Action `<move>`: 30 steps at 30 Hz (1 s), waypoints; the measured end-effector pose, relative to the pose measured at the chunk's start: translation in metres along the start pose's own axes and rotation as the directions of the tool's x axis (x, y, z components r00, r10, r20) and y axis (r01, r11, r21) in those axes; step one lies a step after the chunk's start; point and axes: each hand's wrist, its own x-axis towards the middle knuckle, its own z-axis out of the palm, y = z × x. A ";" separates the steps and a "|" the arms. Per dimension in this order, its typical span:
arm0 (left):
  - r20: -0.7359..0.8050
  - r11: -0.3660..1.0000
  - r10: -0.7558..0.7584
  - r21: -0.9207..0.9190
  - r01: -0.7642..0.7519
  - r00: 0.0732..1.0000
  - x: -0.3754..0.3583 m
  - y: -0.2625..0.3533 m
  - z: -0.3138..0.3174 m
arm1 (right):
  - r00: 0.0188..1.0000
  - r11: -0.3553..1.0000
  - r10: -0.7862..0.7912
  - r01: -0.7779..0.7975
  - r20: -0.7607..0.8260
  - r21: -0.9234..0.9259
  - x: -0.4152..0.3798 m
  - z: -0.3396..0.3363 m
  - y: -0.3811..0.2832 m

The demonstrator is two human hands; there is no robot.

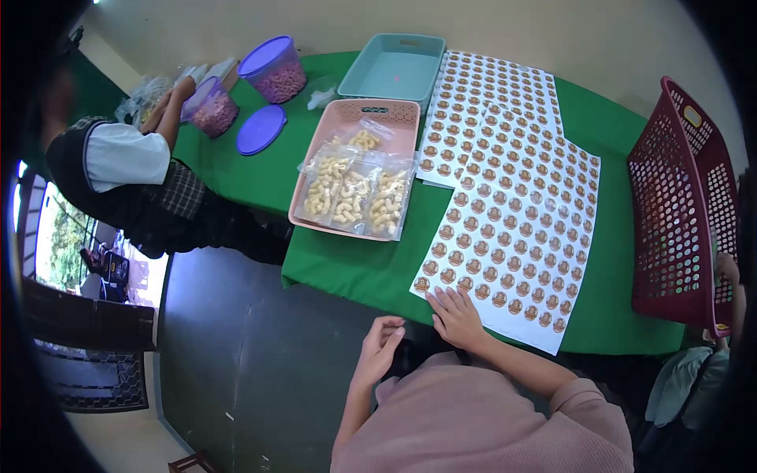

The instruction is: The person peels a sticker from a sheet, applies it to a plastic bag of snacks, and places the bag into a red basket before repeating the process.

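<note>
My right hand [457,318] rests with spread fingers on the lower left corner of a white sheet of round brown stickers [512,236]. Just off the table's front edge, my left hand [381,347] is raised with its fingers curled and the thumb near them; whether it holds anything is too small to tell. A second sticker sheet [501,91] lies farther back, partly under the first. To the left of the sheets, a pink basket [378,110] holds several clear bags of pale curved snacks [349,197].
A teal tray [398,67] stands behind the pink basket. Purple-lidded tubs [276,72] and a loose purple lid [261,129] are at the back left, beside a person [130,158]. A tall maroon basket [674,213] stands right, with another person's hand [727,270] beside it.
</note>
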 end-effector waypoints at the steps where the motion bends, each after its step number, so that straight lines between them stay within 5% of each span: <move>1: 0.064 0.995 -0.007 0.102 0.001 0.998 0.009 0.001 0.005 | 1.000 1.000 0.008 -0.008 0.010 -0.002 0.000 0.000 0.000; 4: 0.189 0.940 -0.034 0.339 -0.032 0.981 0.036 0.003 0.013 | 0.999 0.999 0.038 -0.039 0.016 0.014 0.000 0.001 -0.002; 6: 0.309 0.674 0.255 0.622 -0.398 0.916 0.055 -0.010 0.013 | 0.998 0.998 0.065 -0.065 0.010 0.023 0.000 0.003 -0.002; 10: 0.503 0.404 0.101 0.768 -0.498 0.858 0.078 -0.018 0.007 | 0.997 0.996 0.080 -0.079 -0.012 0.034 -0.002 0.007 -0.004; 13: 0.625 0.340 0.009 0.732 -0.590 0.781 0.087 -0.017 -0.005 | 0.991 0.992 0.127 -0.127 -0.041 0.012 -0.001 0.012 -0.009; 22: 0.780 0.332 -0.146 0.618 -0.713 0.608 0.115 0.003 -0.027 | 0.948 0.952 0.300 -0.290 0.108 -0.101 0.008 0.021 -0.023; 30: 0.840 0.470 -0.158 0.527 -0.709 0.519 0.128 0.021 -0.045 | 0.871 0.863 0.492 -0.490 -0.016 -0.124 0.035 0.019 -0.051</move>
